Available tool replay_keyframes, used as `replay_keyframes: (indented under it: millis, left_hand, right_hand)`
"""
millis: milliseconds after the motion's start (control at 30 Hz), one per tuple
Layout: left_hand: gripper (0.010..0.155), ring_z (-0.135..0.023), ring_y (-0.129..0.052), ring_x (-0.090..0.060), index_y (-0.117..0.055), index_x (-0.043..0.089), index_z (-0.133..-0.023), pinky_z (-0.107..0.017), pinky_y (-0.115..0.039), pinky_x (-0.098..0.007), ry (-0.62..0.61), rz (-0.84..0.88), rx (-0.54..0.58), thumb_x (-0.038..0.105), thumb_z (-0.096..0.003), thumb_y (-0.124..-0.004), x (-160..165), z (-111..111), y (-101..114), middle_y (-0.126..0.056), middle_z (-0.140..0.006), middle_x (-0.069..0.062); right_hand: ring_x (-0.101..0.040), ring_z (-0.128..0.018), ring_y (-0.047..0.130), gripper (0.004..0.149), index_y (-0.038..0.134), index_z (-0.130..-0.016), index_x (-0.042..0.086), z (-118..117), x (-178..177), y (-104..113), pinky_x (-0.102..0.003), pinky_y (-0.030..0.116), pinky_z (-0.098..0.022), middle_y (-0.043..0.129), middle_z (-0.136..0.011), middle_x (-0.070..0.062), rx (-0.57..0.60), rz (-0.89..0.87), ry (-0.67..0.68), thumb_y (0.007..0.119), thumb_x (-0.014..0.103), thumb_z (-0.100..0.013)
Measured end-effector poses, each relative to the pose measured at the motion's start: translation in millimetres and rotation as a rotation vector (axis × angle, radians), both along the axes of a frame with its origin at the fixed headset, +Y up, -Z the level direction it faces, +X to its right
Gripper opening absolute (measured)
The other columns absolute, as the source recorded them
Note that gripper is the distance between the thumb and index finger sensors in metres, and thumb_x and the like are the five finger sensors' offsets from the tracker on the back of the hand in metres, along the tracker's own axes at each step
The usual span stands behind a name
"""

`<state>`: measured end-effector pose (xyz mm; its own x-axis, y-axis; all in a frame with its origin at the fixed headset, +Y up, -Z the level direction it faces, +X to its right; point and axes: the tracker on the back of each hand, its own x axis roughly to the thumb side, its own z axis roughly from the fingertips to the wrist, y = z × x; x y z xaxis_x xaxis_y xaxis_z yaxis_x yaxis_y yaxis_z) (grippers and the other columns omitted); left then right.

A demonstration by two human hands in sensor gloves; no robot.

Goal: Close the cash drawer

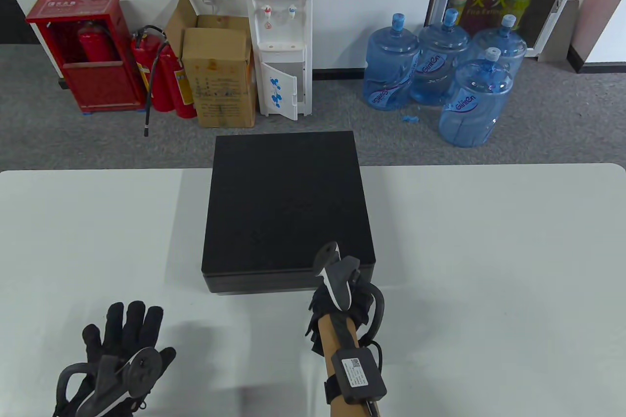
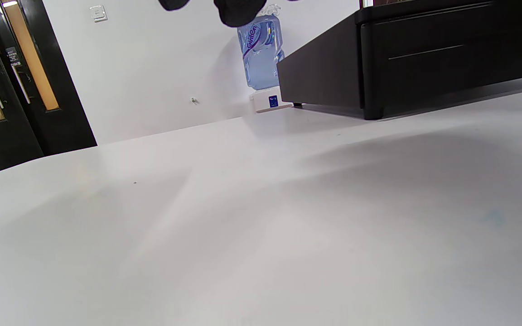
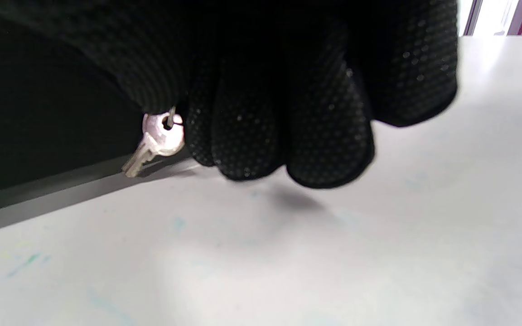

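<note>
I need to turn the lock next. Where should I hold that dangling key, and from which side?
Pinch the flat round head of the key, coming in from the drawer's front, probably. It hangs by a ring beside the right hand at the cash drawer, blade pointing down.

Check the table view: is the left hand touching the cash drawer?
No. The left hand rests on the table, apart from the cash drawer.

Matt black cash drawer point(image 1: 288, 202) (metal key point(image 3: 156, 144)).
</note>
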<state>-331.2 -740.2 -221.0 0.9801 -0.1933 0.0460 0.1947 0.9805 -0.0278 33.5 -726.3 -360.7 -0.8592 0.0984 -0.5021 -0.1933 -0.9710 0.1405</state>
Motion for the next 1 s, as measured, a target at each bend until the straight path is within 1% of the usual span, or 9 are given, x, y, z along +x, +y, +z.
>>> replay_keyframes:
  millis: [133,667,833,1000]
  left_hand:
    - [0.082,-0.12,-0.028,-0.045,-0.024,0.031,-0.119,-0.076,-0.033,-0.074,0.009,0.001,-0.007,0.069,-0.0503,-0.045,-0.6,-0.7,-0.2,-0.034,-0.13,-0.011]
    - [0.082,-0.12,-0.028,-0.045,-0.024,0.031,-0.119,-0.076,-0.033,-0.074,0.016,0.004,-0.019,0.069,-0.0503,-0.045,-0.4,-0.6,0.5,-0.034,-0.13,-0.011]
    - [0.081,-0.12,-0.029,-0.045,-0.024,0.031,-0.119,-0.076,-0.034,-0.074,0.009,0.002,-0.015,0.069,-0.0503,-0.045,0.5,-0.2,0.4,-0.034,-0.13,-0.011]
    - [0.081,-0.12,-0.029,-0.045,-0.024,0.031,-0.119,-0.076,-0.034,-0.074,0.015,0.01,-0.021,0.069,-0.0503,-0.045,-1.1,-0.2,0.4,-0.035,-0.13,-0.011]
  right_hand:
    - [-0.02,-0.046,0.108,0.043,0.096,-0.068,0.019,-2.4,6.1,-2.7,-0.046,0.09,-0.046,0.106,-0.056,-0.002,-0.015,-0.071,0.005,0.08,0.048,-0.041]
    - [-0.019,-0.044,0.109,0.043,0.096,-0.068,0.02,-4.9,6.6,-4.1,-0.045,0.091,-0.045,0.106,-0.055,-0.001,0.001,-0.068,0.005,0.08,0.049,-0.041]
    - [-0.018,-0.045,0.108,0.043,0.096,-0.068,0.02,-5.4,7.2,-5.2,-0.045,0.091,-0.045,0.106,-0.055,-0.001,-0.011,-0.076,0.009,0.08,0.049,-0.041]
    - [-0.017,-0.044,0.108,0.042,0.095,-0.068,0.022,-5.4,12.3,-7.8,-0.044,0.091,-0.045,0.106,-0.054,0.0,-0.017,-0.128,0.002,0.08,0.05,-0.04]
